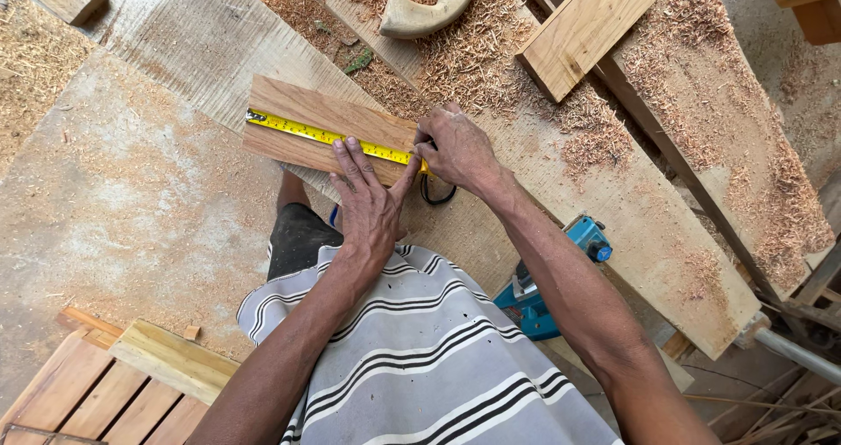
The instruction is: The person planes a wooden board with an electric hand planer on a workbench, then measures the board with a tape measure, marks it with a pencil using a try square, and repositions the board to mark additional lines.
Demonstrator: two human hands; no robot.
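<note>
A short reddish-brown wooden board (302, 116) lies on a long pale plank (543, 173). A yellow tape measure blade (307, 131) stretches along the board, its hook at the board's left end. My left hand (368, 204) lies flat, fingers spread, pressing the blade and the board's near edge. My right hand (457, 150) grips the tape measure's case at the board's right end; the case is mostly hidden under the fingers, and a dark loop hangs below it.
Wood shavings (491, 51) cover the plank's far side. A curved wooden piece (429, 7) and a light plank offcut (589, 26) lie beyond. A blue power tool (547, 292) sits beside my right forearm. Slatted wood (105, 392) is at the lower left, over a dusty floor.
</note>
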